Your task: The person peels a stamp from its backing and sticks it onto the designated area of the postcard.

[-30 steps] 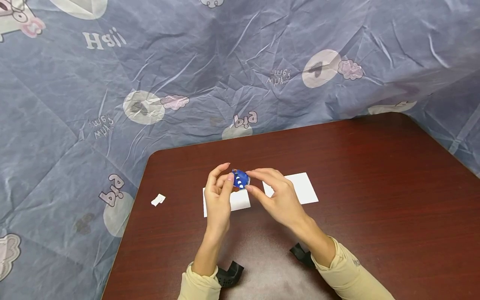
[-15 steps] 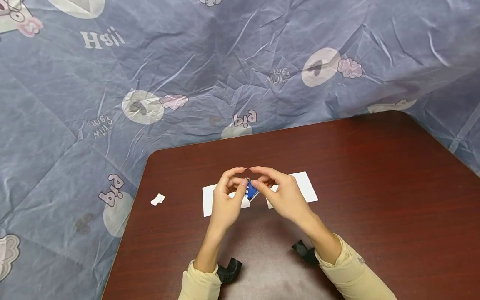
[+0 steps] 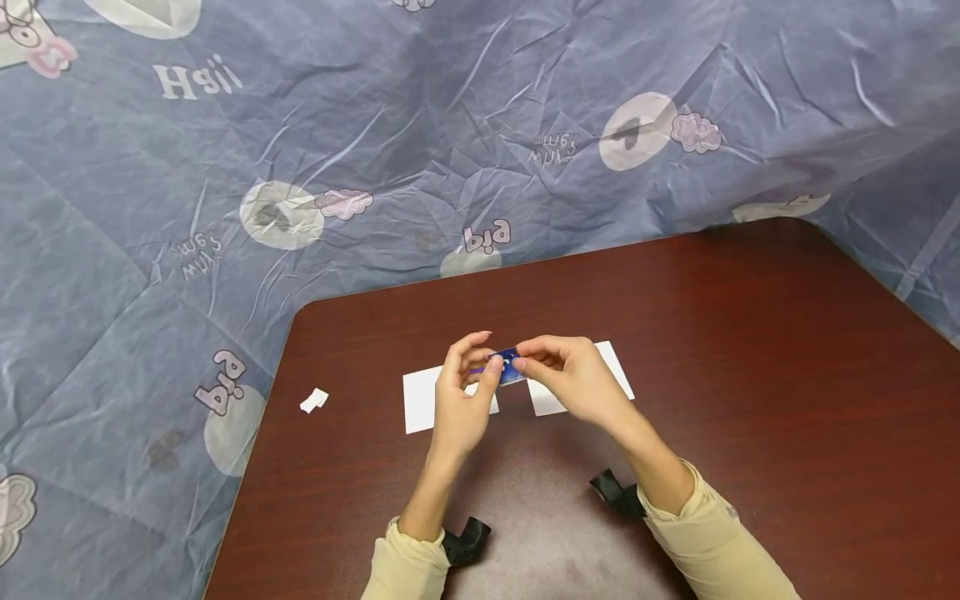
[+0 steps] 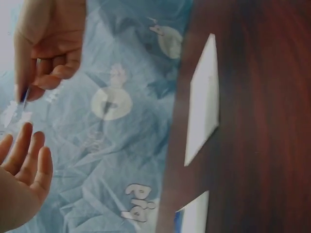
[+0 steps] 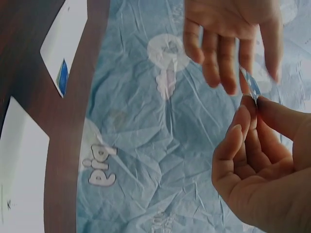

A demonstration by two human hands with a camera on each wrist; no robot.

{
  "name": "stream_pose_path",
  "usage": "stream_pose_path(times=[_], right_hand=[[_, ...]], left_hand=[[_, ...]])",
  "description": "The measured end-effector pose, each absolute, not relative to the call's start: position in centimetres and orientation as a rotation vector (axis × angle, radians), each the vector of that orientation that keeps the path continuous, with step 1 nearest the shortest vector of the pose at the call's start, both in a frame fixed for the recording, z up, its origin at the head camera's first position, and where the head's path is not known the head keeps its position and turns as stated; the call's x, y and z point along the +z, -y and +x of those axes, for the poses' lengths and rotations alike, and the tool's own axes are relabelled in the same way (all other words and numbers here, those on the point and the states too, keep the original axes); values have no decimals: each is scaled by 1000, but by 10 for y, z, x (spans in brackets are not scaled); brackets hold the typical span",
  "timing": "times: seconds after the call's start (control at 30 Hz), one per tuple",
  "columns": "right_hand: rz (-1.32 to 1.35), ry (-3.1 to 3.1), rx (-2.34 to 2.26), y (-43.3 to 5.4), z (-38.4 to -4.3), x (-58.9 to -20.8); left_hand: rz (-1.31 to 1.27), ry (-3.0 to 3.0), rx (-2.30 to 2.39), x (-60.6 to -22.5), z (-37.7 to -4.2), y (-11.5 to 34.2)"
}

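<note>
In the head view a small, thin blue printed piece with white marks [image 3: 510,367] is held up over the table between both hands. My right hand [image 3: 573,375] pinches its right side between thumb and fingertips; the right wrist view shows this thin piece [image 5: 251,87] nearly edge-on, upright and slightly bent. My left hand [image 3: 465,396] is at its left side with the fingers spread and relaxed. The left thumb overlaps the piece in the head view, while in the right wrist view the left hand's thumb and fingers [image 5: 227,63] stand apart around its upper end.
Two white sheets lie beneath the hands, a left sheet [image 3: 418,400] and a right sheet [image 3: 615,367]. Another blue patch [image 5: 63,77] shows at one sheet's corner. Small white scraps [image 3: 313,401] lie on the left of the brown table [image 3: 712,333]. A printed cloth [image 3: 405,125] hangs behind.
Both hands have shifted right, the left more. The blue piece has moved right with them and turned, and the left fingers have loosened from their earlier hold while the right hand keeps its pinch.
</note>
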State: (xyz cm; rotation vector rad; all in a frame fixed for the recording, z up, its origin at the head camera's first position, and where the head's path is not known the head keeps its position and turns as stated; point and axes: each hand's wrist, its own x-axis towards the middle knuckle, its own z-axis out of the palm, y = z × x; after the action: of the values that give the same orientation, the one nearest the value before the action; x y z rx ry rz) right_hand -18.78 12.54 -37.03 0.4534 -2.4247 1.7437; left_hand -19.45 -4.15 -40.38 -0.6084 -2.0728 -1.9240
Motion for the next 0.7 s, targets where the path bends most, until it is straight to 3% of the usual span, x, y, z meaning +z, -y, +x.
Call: stream_pose_path(times=[0.27, 0.47, 0.7], right_hand=[[261, 2340, 1672, -147, -192, -363], [213, 2308, 1633, -160, -194, -361], [181, 2273, 1642, -164, -193, -358]], left_hand=[[-726, 2275, -1748, -412, -190, 23], [-928, 2555, -1282, -446, -196, 12], [-1090, 2931, -776, -461, -189, 3]])
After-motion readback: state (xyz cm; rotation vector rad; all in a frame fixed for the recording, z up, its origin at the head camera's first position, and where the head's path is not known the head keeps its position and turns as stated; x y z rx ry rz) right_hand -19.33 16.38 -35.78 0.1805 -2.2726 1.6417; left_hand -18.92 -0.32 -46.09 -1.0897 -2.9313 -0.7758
